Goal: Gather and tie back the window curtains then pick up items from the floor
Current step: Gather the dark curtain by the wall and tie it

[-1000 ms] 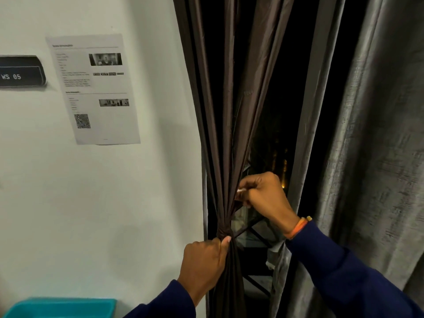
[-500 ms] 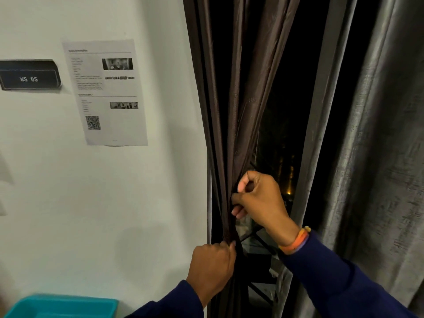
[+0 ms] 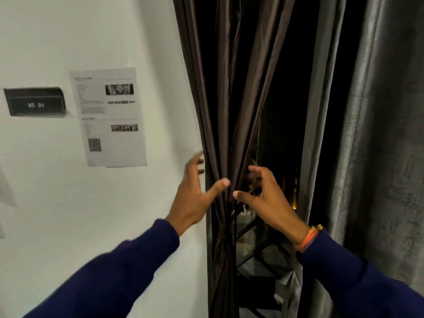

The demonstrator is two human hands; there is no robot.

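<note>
A dark brown curtain (image 3: pixel 231 92) hangs bunched beside the white wall, pinched in at a knot or tie (image 3: pixel 223 239) low down. My left hand (image 3: pixel 195 193) is spread with straight fingers at the curtain's left edge, its thumb against the folds. My right hand (image 3: pixel 263 198) is spread on the right side of the same bundle, fingers loosely bent and holding nothing. A grey curtain (image 3: pixel 378 157) hangs at the right. Between the two curtains the dark window (image 3: pixel 282 134) shows.
A printed sheet (image 3: pixel 110 118) and a black "WS 05" plate (image 3: pixel 35 102) are fixed to the white wall (image 3: pixel 91 214) on the left. Black metal bars (image 3: pixel 257 246) show behind the glass below my right hand.
Both hands have let go of the curtain bundle and risen, fingers spreading. The left hand left the knot; the right released its pinch. The camera has tilted up, so the teal bin is gone from view.
</note>
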